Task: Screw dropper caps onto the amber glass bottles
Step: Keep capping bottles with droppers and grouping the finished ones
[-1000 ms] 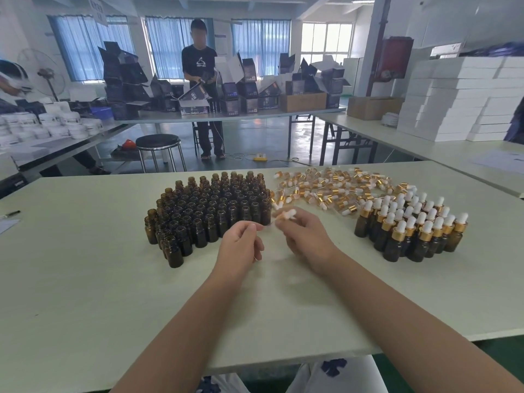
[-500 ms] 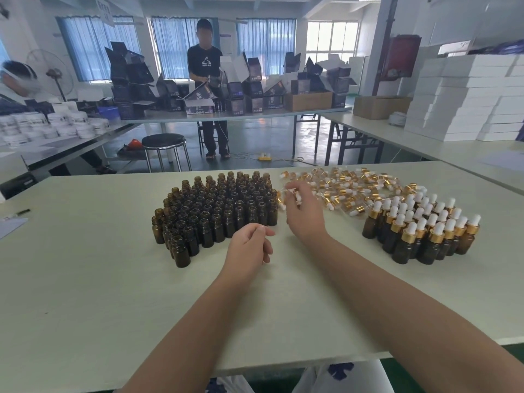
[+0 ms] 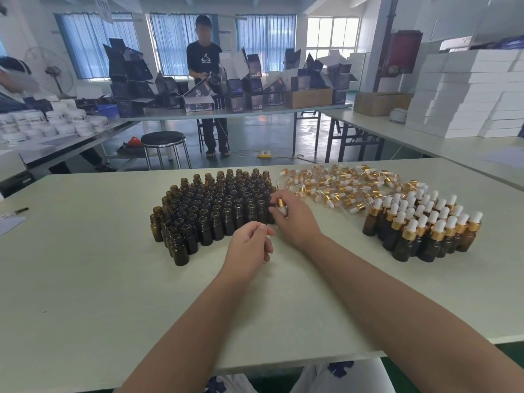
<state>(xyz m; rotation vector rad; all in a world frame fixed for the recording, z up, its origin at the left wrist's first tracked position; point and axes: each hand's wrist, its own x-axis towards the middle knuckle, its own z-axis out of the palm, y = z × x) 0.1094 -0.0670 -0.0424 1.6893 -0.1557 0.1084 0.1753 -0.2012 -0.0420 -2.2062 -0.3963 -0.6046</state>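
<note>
A dense cluster of open amber glass bottles stands at the middle of the table. A loose pile of gold-collared dropper caps lies behind and to the right. Capped amber bottles stand in a group at the right. My right hand pinches one dropper cap with a white bulb, right beside the near right corner of the open bottles. My left hand rests on the table just in front of the cluster, its fingers loosely curled and holding nothing.
The pale table runs wide to the left and front. A pen and paper lie at its left edge. Beyond it stand a stool, other tables with dark boxes, white box stacks and a person.
My right hand went out to the cap pile, then drew back toward the right edge of the open bottles with a dropper cap pinched in it. My left hand stayed put.
</note>
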